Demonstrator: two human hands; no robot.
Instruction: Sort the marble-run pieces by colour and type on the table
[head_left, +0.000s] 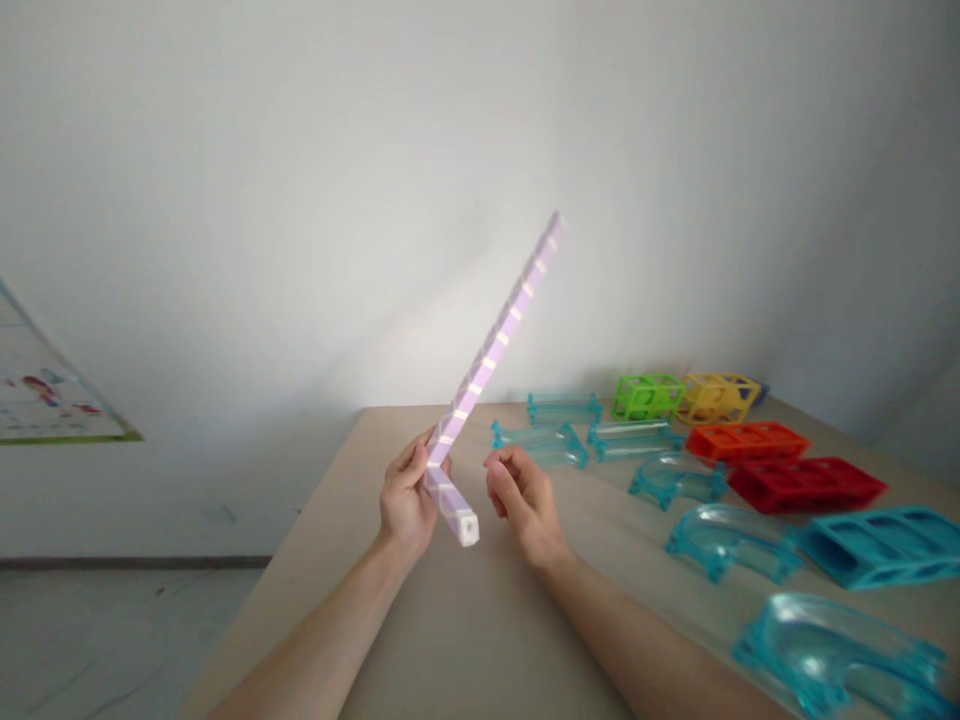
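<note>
A long purple-and-white snake puzzle (pixel 491 358) made of many wedge segments rises up and to the right, bent near its lower end. The short lower section points toward me and ends in a white square face. My left hand (pixel 409 497) grips it at the bend, thumb in front and the other fingers partly hidden behind. Just right of the short section, my right hand (pixel 525 503) hovers over the table with its fingers curled in and the thumb near the index finger. Nothing shows between them, and the hand is apart from the puzzle.
On the beige table (pixel 480 640), clear blue curved track pieces (pixel 735 540) and straight ones (pixel 634 438) lie to the right. Beside them are red (pixel 806 484), orange (pixel 746 441) and teal (pixel 892 545) blocks, with green (pixel 646 397) and yellow (pixel 718 397) frames near the wall.
</note>
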